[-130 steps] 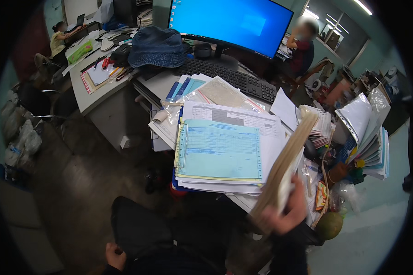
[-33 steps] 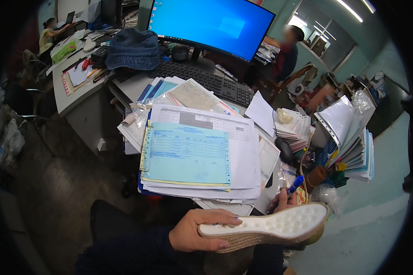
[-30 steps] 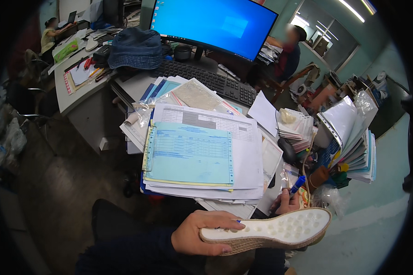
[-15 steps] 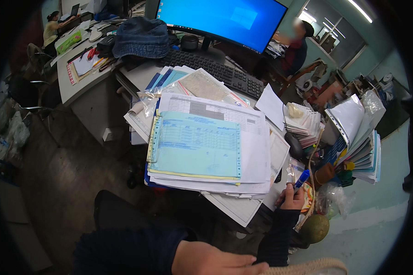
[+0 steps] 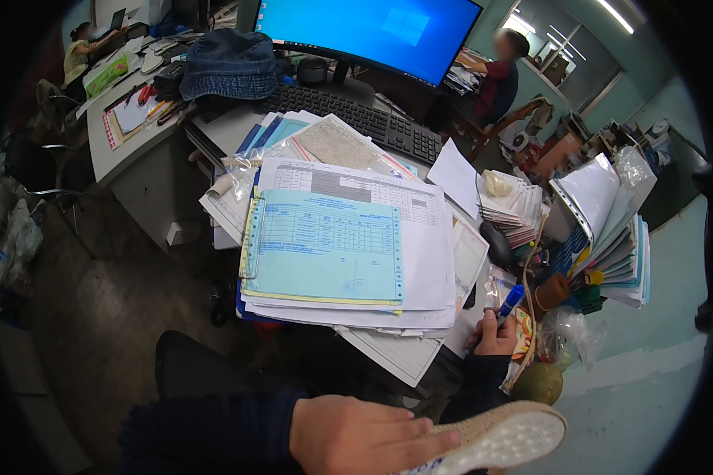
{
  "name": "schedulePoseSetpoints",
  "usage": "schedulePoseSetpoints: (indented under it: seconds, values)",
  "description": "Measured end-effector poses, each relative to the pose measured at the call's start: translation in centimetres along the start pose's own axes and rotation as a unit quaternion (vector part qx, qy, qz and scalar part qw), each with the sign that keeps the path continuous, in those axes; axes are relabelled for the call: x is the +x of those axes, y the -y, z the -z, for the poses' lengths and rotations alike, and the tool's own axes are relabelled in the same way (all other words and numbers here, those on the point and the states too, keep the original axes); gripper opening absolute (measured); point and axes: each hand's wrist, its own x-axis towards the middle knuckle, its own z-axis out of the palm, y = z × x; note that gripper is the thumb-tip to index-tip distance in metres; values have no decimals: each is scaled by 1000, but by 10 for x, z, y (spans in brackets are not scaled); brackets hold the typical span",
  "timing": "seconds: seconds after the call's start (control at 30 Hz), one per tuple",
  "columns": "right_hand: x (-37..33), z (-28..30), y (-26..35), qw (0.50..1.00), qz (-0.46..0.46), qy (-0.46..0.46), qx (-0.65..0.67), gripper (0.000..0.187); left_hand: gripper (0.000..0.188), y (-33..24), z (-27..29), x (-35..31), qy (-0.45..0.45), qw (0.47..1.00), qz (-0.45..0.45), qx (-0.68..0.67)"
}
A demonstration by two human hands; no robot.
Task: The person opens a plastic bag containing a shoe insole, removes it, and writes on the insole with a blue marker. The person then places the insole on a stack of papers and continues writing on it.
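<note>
My left hand reaches across the bottom of the view, its fingers lying along a shoe and gripping it. The shoe has a beige woven side and a white, bumpy sole, part of which is cut off by the lower edge. Farther right, my right hand is closed around a blue marker that points up and away. A thick clipboard stack of papers lies left of that hand, topped by a light blue printed form under the clip.
Beyond the papers are a black keyboard, a lit monitor and a denim hat. A black mouse, brown pot, round green fruit and upright folders crowd the right. Two people sit farther back.
My left hand has turned and lifted the shoe, bringing its white sole into view. The right hand still holds the marker. The whole scene has shifted slightly left.
</note>
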Motion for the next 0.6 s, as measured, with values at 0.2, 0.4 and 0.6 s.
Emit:
schedulePoseSetpoints:
  seconds: [0.2, 0.4, 0.6]
  values:
    - [-1, 4, -2, 1000, 12, 22, 13, 19, 39, 14, 16, -17, 66, 986, 134, 67]
    - [-1, -1, 1, 1000, -18, -20, 13, 16, 72, 30, 21, -39, -21, 908, 408, 97]
    - [-1, -1, 4, 1000, -6, -15, -15, 18, 88, 38, 22, -51, -2, 915, 389, 109]
